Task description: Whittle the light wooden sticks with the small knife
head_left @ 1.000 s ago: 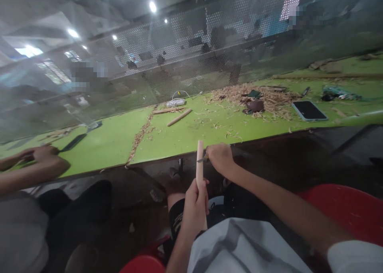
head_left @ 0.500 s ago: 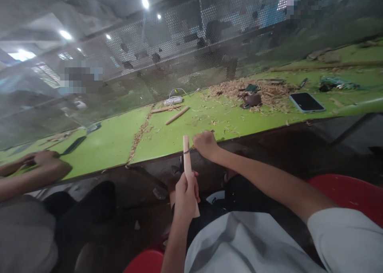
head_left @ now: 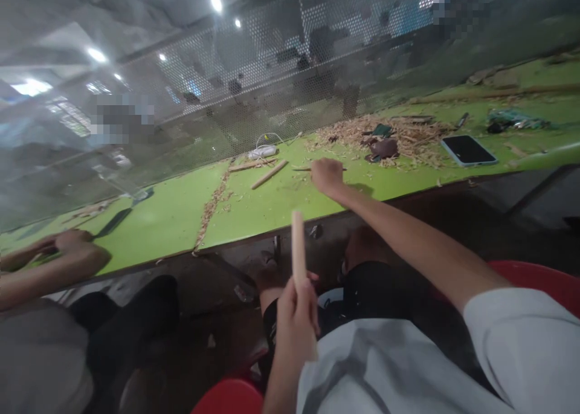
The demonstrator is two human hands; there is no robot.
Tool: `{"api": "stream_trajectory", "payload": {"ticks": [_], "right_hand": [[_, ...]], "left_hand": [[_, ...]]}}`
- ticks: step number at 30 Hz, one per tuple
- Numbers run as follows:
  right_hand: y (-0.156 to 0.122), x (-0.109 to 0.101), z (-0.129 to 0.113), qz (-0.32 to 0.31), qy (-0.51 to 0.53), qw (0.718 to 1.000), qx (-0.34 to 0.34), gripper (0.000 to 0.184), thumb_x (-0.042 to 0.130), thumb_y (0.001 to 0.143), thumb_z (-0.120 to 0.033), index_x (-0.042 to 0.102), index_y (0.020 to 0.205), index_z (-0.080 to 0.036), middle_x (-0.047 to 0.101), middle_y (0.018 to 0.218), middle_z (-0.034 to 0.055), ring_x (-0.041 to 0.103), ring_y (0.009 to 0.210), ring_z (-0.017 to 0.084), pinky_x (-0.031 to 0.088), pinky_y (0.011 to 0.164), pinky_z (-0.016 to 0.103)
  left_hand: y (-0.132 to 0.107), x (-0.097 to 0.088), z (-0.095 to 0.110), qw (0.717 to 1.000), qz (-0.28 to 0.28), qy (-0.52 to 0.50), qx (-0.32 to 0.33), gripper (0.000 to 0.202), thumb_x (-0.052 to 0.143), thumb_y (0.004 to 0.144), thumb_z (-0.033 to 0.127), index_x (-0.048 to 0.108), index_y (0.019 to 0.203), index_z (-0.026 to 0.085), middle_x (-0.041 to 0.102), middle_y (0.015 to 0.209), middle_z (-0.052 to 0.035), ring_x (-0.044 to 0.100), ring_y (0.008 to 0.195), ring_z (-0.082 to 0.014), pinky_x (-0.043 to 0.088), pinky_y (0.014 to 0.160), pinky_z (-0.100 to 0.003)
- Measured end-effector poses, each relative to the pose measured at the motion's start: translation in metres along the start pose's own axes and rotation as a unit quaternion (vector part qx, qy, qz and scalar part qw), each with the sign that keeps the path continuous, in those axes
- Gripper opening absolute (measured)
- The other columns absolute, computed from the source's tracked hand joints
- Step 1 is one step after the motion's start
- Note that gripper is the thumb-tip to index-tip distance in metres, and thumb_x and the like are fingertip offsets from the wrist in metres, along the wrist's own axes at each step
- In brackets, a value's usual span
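My left hand (head_left: pixel 296 308) is wrapped round a pale wooden stick (head_left: pixel 299 248), tilted up in front of my lap, its upper end just short of the table edge. Over the green table, my right hand (head_left: pixel 327 175) is closed round a thin knife (head_left: pixel 302 169); its blade points left and a bit of its far end shows at the right of the fist. The knife is apart from the stick. Beyond it on the table lie a round wooden rod (head_left: pixel 269 174) and a flat wooden piece (head_left: pixel 251 165).
A heap of wood shavings (head_left: pixel 417 136) with a dark brown object (head_left: pixel 385 148) lies right of centre, beside a phone (head_left: pixel 469 150). A white corded device (head_left: pixel 263 152) sits by the mesh screen (head_left: pixel 254 100). At left, a co-worker's arms (head_left: pixel 58 260) rest at the green table (head_left: pixel 158 220).
My right hand has moved forward and up with the knife, away from the stick and over the table. My left hand and the stick have shifted slightly right and down.
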State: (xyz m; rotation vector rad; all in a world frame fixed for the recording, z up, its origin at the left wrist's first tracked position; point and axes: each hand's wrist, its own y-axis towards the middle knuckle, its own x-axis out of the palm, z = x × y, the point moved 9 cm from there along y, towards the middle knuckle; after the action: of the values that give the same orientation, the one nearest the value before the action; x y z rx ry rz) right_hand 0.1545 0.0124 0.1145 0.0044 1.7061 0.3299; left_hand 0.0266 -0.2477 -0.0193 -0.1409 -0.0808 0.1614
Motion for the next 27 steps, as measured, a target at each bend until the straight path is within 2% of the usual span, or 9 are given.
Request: {"api": "stream_trajectory", "payload": {"ticks": [2,4,6,7,8,11,16,20,27], "right_hand": [[-0.014,-0.006,0.009,0.002,0.000,1.000,0.016,0.037,0.050,0.109,-0.011,0.079,0.125,0.006,0.077,0.118,0.0336,0.075,0.115,0.031,0.052,0.089,0.034],[-0.041,-0.002,0.003,-0.013,0.003,1.000,0.004,0.037,0.054,0.110,-0.020,0.082,0.124,0.000,0.080,0.114,0.0294,0.077,0.112,0.030,0.052,0.087,0.032],[-0.073,0.010,-0.012,-0.042,0.008,0.999,-0.024,0.032,0.059,0.107,-0.024,0.088,0.114,-0.012,0.084,0.104,0.0204,0.079,0.102,0.027,0.053,0.082,0.029],[-0.089,0.018,-0.019,-0.064,0.007,0.997,-0.032,0.029,0.062,0.104,-0.023,0.089,0.108,-0.014,0.084,0.099,0.0183,0.079,0.097,0.026,0.053,0.079,0.029],[-0.104,0.028,-0.030,-0.094,0.008,0.994,-0.060,0.029,0.062,0.103,-0.022,0.089,0.108,-0.015,0.085,0.100,0.0171,0.080,0.097,0.026,0.053,0.078,0.029],[-0.132,0.044,-0.052,-0.121,0.004,0.987,-0.106,0.033,0.056,0.104,-0.019,0.089,0.108,-0.017,0.085,0.100,0.0173,0.081,0.099,0.029,0.055,0.080,0.034],[-0.133,0.042,-0.065,-0.112,0.007,0.986,-0.124,0.041,0.047,0.103,-0.007,0.086,0.114,-0.016,0.085,0.105,0.0188,0.081,0.099,0.031,0.056,0.085,0.037],[-0.122,0.044,-0.068,-0.110,0.008,0.987,-0.121,0.044,0.044,0.104,-0.006,0.086,0.115,-0.015,0.084,0.107,0.0213,0.080,0.100,0.032,0.056,0.080,0.036],[-0.106,0.049,-0.085,-0.076,-0.001,0.983,-0.169,0.039,0.047,0.102,-0.003,0.084,0.112,-0.007,0.083,0.103,0.0244,0.081,0.100,0.032,0.057,0.084,0.036]], "left_hand": [[0.010,-0.008,0.003,1.000,0.013,-0.008,0.019,0.067,0.071,0.089,0.082,0.070,0.106,0.017,0.044,0.048,0.0098,0.037,0.037,-0.0082,0.030,0.037,-0.019],[0.020,-0.011,0.004,1.000,-0.003,-0.014,0.016,0.066,0.074,0.088,0.081,0.069,0.104,0.017,0.046,0.049,0.0096,0.037,0.037,-0.0080,0.032,0.036,-0.018],[0.026,-0.008,0.003,0.999,-0.019,-0.037,0.013,0.065,0.074,0.089,0.079,0.069,0.104,0.017,0.045,0.049,0.0100,0.036,0.037,-0.0072,0.030,0.036,-0.017],[0.026,-0.006,0.003,0.998,-0.025,-0.052,0.013,0.063,0.074,0.090,0.078,0.069,0.103,0.017,0.045,0.048,0.0102,0.035,0.036,-0.0068,0.028,0.036,-0.017],[0.026,-0.003,0.004,0.997,-0.027,-0.065,0.013,0.062,0.074,0.091,0.078,0.068,0.102,0.017,0.044,0.048,0.0104,0.034,0.036,-0.0065,0.027,0.036,-0.016],[0.023,0.005,0.004,0.996,-0.020,-0.085,0.013,0.060,0.075,0.091,0.076,0.068,0.100,0.017,0.044,0.047,0.0105,0.033,0.036,-0.0062,0.025,0.035,-0.016],[0.021,0.005,0.006,0.996,-0.007,-0.085,0.005,0.062,0.079,0.085,0.078,0.067,0.097,0.019,0.044,0.047,0.0101,0.033,0.037,-0.0070,0.029,0.036,-0.018],[0.025,-0.002,0.005,0.996,0.020,-0.079,0.019,0.063,0.078,0.086,0.079,0.067,0.096,0.019,0.043,0.047,0.0106,0.032,0.037,-0.0064,0.028,0.036,-0.017],[0.035,-0.010,0.008,0.997,0.031,-0.071,0.020,0.061,0.079,0.084,0.078,0.065,0.093,0.019,0.042,0.046,0.0117,0.034,0.036,-0.0062,0.028,0.037,-0.017]]}}
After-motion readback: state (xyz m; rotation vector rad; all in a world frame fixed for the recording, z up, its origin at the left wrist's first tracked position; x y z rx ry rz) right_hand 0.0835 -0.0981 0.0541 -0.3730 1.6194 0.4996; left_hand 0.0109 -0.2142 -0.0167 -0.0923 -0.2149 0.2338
